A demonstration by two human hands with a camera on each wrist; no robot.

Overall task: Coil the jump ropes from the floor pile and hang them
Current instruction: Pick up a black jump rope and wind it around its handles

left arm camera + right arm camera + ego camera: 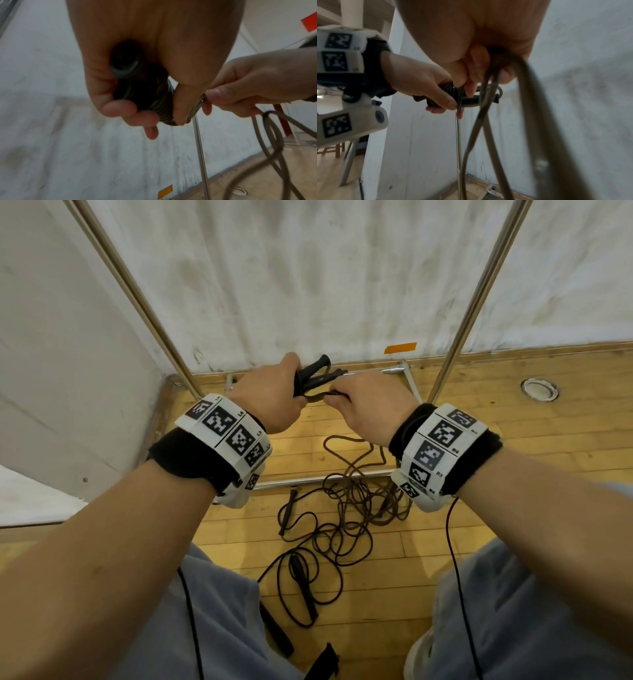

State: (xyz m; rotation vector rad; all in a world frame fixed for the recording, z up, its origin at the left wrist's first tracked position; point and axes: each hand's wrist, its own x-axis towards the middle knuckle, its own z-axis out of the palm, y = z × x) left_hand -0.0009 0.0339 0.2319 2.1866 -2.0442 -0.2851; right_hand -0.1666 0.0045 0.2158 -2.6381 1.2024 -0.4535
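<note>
Above the floor pile point(342, 515), my left hand point(270, 395) gripped the coiled handles point(313, 371); my right hand point(370, 402) pinched limp, light rope point(488, 86), likely tangle-prone.

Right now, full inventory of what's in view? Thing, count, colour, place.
Coiled rope with handles: one, black, gripped in the left hand, loose end running to the right hand.
Rope pile: several ropes, exact count unclear, black and brown, tangled on the floor below the hands.
Rack poles: two, silver, slanting up from the floor.
Tape strip: one, orange, low on the wall.
Floor: one, light wood.
Left hand: grips the coil.
Right hand: pinches the rope end.
</note>
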